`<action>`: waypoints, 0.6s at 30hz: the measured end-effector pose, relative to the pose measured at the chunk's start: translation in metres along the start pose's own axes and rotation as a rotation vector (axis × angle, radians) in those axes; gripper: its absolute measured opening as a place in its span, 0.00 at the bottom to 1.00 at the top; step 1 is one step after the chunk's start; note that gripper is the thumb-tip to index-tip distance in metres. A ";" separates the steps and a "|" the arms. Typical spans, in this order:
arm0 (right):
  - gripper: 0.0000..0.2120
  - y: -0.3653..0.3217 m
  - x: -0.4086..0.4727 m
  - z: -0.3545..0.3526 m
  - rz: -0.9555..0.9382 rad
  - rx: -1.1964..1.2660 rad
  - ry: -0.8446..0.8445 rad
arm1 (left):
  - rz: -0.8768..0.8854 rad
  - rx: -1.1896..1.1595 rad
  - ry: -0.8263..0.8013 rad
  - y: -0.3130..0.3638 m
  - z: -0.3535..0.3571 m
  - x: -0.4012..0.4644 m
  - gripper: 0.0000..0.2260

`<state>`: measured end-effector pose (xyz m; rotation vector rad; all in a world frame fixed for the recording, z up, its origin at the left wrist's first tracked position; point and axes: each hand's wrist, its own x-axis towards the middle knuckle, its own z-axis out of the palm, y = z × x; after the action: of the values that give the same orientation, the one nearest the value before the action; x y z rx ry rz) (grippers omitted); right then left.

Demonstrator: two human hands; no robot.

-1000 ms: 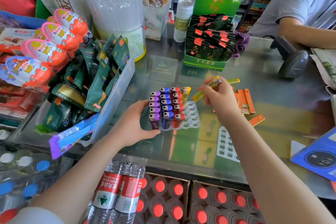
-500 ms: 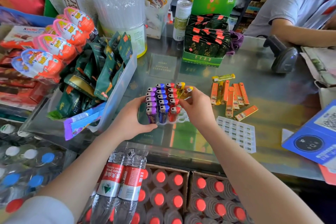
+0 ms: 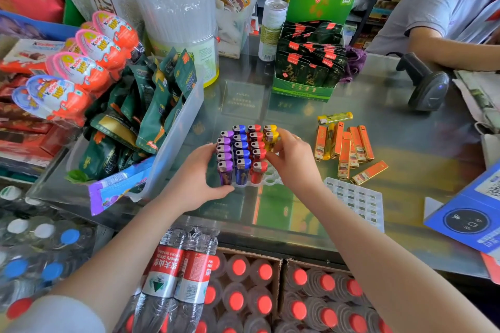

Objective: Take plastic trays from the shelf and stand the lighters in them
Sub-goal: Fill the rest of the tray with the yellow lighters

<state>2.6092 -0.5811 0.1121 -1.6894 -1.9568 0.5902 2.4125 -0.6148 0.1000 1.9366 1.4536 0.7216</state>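
Glass counter, left hand grip steadying tray, right hand grip pinching yellow lighter

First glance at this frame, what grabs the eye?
Centre of the glass counter: a white tray packed with upright purple, blue and red lighters, the left hand steadying its near-left corner while the right hand seats a yellow lighter in the fourth row. To the right lie loose orange lighters and a second empty tray.

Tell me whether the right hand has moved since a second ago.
Yes. The right hand has come leftward, away from the loose orange lighters, and now holds a yellow plastic lighter upright at the white plastic tray.
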 end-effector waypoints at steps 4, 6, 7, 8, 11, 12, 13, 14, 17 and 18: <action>0.19 0.005 0.011 -0.008 -0.004 -0.008 -0.036 | -0.009 0.010 -0.016 -0.002 0.002 0.011 0.25; 0.28 0.009 0.019 -0.021 -0.005 -0.011 -0.151 | -0.015 0.014 -0.023 0.002 0.002 0.017 0.25; 0.30 0.013 0.024 -0.030 -0.005 -0.030 -0.221 | -0.016 0.018 -0.024 0.005 0.003 0.019 0.24; 0.28 0.020 0.029 -0.039 -0.021 -0.065 -0.259 | -0.018 0.021 -0.026 0.007 0.003 0.021 0.23; 0.13 0.046 0.044 -0.062 -0.012 -0.110 -0.094 | -0.025 0.005 -0.030 0.012 0.004 0.026 0.22; 0.12 0.055 0.050 -0.066 0.029 -0.116 0.000 | -0.023 -0.007 -0.030 0.014 0.005 0.027 0.22; 0.12 0.063 0.056 -0.069 0.073 -0.134 0.073 | -0.018 -0.015 -0.027 0.015 0.006 0.029 0.22; 0.13 0.069 0.062 -0.072 0.109 -0.167 0.111 | -0.014 -0.017 -0.026 0.016 0.006 0.030 0.21; 0.21 0.080 0.073 -0.076 0.150 -0.363 0.049 | -0.007 -0.009 -0.035 0.016 0.007 0.033 0.19; 0.25 0.081 0.076 -0.077 0.147 -0.427 0.006 | -0.007 -0.005 -0.040 0.016 0.008 0.033 0.19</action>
<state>2.7113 -0.4940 0.1297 -2.0981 -2.0727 0.2217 2.4363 -0.5870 0.1088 1.9311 1.4327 0.6793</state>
